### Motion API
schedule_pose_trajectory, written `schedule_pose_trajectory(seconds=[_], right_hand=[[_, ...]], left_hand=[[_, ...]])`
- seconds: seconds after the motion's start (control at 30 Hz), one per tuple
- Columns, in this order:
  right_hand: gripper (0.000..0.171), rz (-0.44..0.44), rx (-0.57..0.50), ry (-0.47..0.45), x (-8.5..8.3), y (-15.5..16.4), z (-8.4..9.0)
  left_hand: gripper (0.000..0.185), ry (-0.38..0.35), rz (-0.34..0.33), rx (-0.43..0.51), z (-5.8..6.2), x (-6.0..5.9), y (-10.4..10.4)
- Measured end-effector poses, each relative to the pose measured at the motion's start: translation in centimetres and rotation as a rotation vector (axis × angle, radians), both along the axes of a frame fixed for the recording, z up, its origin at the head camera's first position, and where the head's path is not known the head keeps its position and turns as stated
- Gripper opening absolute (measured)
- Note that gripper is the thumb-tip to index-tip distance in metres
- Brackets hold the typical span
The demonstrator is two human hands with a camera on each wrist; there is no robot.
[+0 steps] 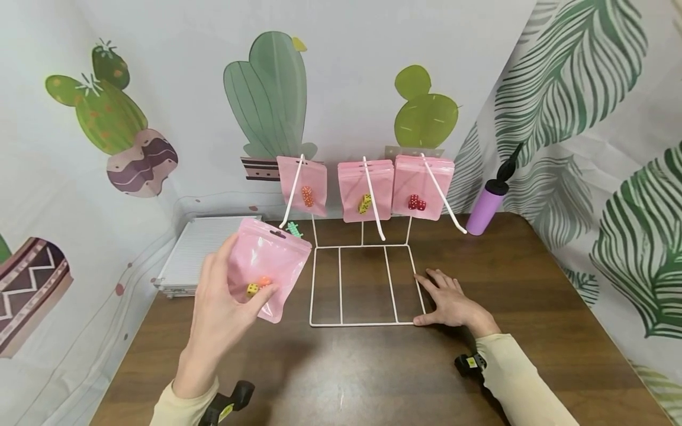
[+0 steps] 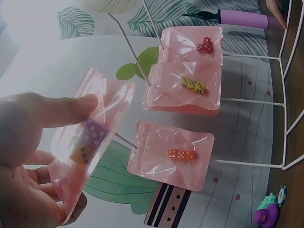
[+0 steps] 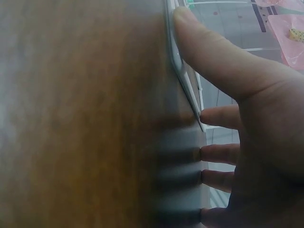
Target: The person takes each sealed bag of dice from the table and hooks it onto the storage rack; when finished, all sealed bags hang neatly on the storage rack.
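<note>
My left hand (image 1: 213, 307) pinches a pink zip bag (image 1: 274, 254) with dice inside, thumb on its front; the left wrist view shows purple and yellow-orange dice. The bag is raised in front of a white wire display rack (image 1: 362, 325), apart from its hooks. On the left hook hangs a pink bag with orange dice (image 1: 307, 196), on the middle one bags with yellow dice (image 1: 364, 203), on the right one bags with red dice (image 1: 417, 202). My right hand (image 1: 453, 305) rests at the rack base's right side, thumb touching the front corner and fingers spread.
A stack of white panels (image 1: 205, 248) lies at the back left of the brown table (image 1: 341, 378). A purple hand pump (image 1: 485, 210) stands at the back right. Behind the left hook lies a small green toy (image 1: 293, 229); a purple rubber duck (image 2: 267, 216) is near it.
</note>
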State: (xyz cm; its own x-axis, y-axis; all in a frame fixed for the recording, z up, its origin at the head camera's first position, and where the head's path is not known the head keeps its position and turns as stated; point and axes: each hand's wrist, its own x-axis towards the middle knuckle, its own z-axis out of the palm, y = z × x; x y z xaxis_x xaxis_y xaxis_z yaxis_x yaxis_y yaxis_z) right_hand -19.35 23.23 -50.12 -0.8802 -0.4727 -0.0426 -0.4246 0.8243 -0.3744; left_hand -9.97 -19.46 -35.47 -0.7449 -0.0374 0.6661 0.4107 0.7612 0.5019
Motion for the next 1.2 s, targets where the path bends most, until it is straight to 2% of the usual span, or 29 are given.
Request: schedule_pose_trajectory(seconds=[0.7,1.2], right_hand=[[0.106,-0.007,0.004,-0.005,-0.2,0.1,-0.3],[0.105,-0.001,0.0,0.014,-0.1,0.0,-0.2]], left_hand=[[0.102,0.049,-0.038,0.02,0.7,-0.7,1.2],[0.103,-0.027,0.001,0.032,0.4,-1.3,1.1]])
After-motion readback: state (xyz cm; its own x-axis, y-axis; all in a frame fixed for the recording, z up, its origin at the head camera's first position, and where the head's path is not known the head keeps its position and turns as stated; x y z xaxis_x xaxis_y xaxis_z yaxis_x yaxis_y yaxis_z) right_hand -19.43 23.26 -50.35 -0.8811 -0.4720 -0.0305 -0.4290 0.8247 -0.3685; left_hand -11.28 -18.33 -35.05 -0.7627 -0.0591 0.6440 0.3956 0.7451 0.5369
